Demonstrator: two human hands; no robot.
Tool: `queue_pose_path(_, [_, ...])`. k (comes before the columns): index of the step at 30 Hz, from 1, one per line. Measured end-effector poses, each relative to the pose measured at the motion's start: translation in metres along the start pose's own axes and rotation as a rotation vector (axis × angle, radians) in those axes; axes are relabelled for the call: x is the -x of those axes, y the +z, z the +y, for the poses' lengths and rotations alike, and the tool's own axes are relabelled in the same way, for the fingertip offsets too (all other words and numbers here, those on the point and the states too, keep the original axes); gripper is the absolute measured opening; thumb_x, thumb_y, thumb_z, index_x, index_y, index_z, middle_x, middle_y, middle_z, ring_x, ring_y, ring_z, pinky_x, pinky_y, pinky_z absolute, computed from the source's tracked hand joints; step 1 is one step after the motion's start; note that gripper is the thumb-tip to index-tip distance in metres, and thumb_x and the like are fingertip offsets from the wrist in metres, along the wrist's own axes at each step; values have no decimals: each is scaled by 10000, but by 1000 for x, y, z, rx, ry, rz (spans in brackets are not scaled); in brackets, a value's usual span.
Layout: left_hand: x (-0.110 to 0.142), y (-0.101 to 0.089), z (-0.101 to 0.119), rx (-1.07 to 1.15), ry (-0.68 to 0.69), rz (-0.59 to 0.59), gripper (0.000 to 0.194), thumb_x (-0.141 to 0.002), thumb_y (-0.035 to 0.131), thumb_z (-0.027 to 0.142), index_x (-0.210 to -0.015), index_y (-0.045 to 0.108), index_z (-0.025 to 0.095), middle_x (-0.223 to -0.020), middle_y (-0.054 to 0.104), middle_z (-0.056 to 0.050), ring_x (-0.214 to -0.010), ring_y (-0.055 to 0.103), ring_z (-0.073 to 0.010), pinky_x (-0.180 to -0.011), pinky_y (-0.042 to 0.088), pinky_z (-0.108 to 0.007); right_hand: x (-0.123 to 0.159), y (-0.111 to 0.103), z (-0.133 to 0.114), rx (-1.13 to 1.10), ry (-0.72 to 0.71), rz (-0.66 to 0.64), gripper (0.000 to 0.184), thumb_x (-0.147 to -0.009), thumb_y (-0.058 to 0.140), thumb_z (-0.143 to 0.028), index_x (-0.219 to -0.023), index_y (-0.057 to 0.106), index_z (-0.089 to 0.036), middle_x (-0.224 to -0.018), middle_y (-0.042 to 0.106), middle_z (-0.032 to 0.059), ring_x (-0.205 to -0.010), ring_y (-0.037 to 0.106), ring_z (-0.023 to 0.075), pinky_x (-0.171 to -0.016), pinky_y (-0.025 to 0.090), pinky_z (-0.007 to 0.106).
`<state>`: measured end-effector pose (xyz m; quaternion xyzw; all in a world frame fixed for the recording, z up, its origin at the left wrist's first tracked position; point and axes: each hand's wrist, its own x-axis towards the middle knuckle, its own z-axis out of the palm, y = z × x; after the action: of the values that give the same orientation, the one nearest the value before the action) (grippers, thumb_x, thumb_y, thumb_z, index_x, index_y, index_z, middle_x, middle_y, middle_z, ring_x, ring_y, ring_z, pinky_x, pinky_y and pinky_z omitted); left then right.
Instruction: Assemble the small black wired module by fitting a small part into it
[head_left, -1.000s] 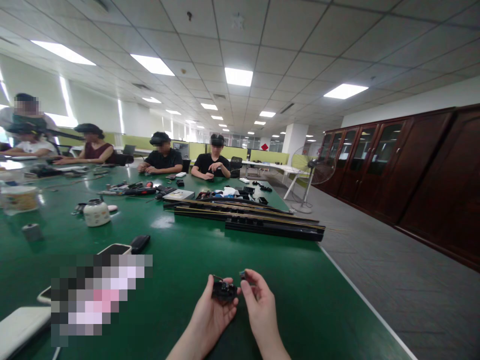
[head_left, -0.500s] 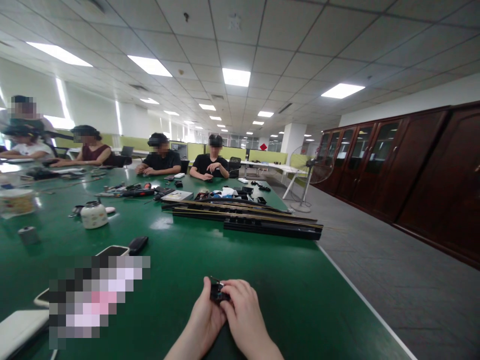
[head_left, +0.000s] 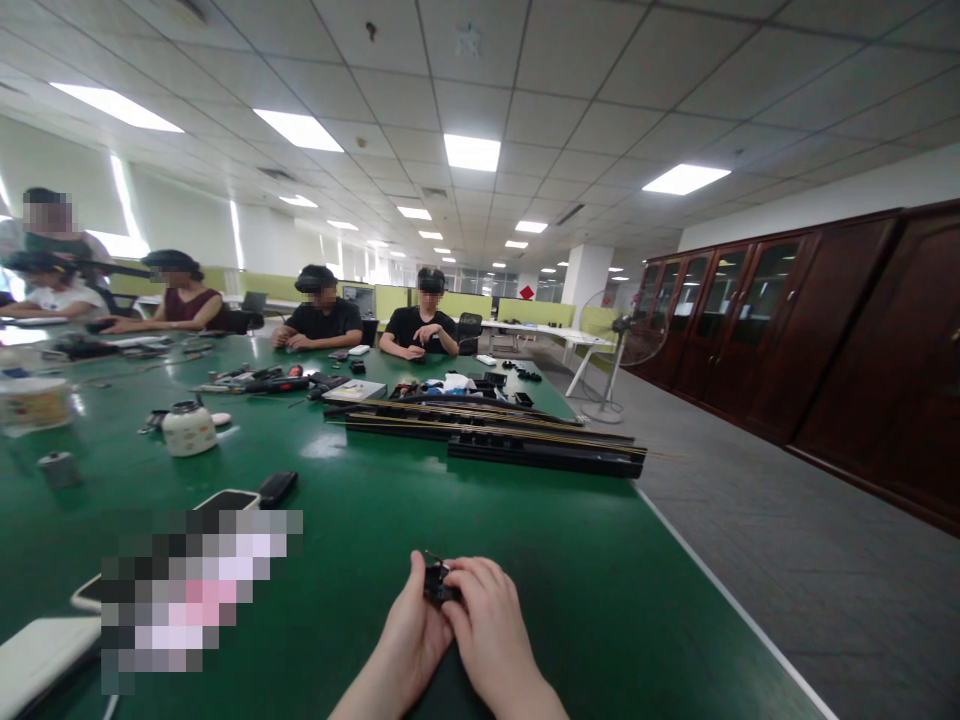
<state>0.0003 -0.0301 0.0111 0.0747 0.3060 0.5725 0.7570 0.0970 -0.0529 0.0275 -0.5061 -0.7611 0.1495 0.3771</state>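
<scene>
Near the bottom edge of the green tabletop point(head_left: 360, 560), a small black part point(head_left: 435, 583) sits pinched between both hands. It looks dark and boxy, with a thin wire or tab poking up at its top. The left hand point(head_left: 409, 640) cups it from the side with the thumb raised; the right hand point(head_left: 487, 625) curls closed over it. Fingers hide most of the part, so its shape stays unclear. Both forearms are cut off by the frame.

part: small black component point(head_left: 436, 585), mostly hidden by fingers
state: held, pinched between both hands
pose: can't tell, too covered
detail: thin wire/tab sticks up at top
where: just above green surface, near its front edge
</scene>
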Motion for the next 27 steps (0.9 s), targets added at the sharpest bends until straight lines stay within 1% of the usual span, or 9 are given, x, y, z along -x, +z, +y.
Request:
queue_pose_path(3, [3,0,2,3,-49,-7,298,-824,378,379,-818,518,116,-743,616,-87,-683,614,-185,-576,488,-303,-1,-1,1,-85,7,12,272,-687,509,-66,-832,615,-270,-997,623,12,-972,514,223,-849,367,378])
queue_pose_path(6, [4,-2,4,-12,-98,-47,331,-816,380,404,-835,530,110,-723,628,-97,-702,624,-209,-609,486,-328,-1,-3,2,-175,11,14,295,-677,523,-81,-867,622,-284,-1009,621,11,-988,515,228,-854,376,381])
queue_pose_path(9, [3,-5,5,-13,-116,-94,356,-807,388,426,-868,541,111,-708,641,-98,-712,629,-222,-619,478,-331,-1,-3,4,-266,24,36,361,-653,531,-76,-932,617,-290,-1018,617,22,-998,516,237,-868,383,385])
queue_pose_path(12, [2,-8,6,-29,-130,-125,371,-801,393,442,-899,547,120,-706,650,-89,-698,632,-212,-620,468,-313,-1,-2,6,-325,56,64,392,-643,533,-75,-966,608,-285,-1015,614,30,-1006,515,238,-894,376,386])
queue_pose_path(15, [1,-9,6,-40,-144,-153,372,-794,404,448,-909,551,126,-726,657,-82,-668,631,-194,-615,457,-288,-1,-1,8,-361,79,81,376,-657,534,-87,-969,607,-283,-1020,609,32,-1016,511,233,-912,366,380])
queue_pose_path(17, [2,-9,7,-33,-153,-162,361,-791,419,436,-954,545,140,-758,663,-74,-659,629,-179,-628,451,-278,-1,0,9,-382,82,90,349,-673,529,-97,-964,605,-275,-1026,605,33,-1017,511,224,-914,365,367])
queue_pose_path(22, [6,-6,9,-25,-162,-191,358,-795,431,392,-1071,510,178,-841,662,-64,-703,623,-175,-707,441,-309,-1,2,13,-421,86,130,268,-710,533,-157,-949,609,-251,-1003,610,47,-965,537,216,-868,400,345])
queue_pose_path(27, [7,-5,10,-13,-178,-231,359,-792,444,363,-1105,495,194,-855,658,-58,-714,615,-163,-725,431,-308,-2,2,14,-446,101,133,224,-735,527,-199,-940,609,-238,-972,622,46,-919,559,207,-821,424,316])
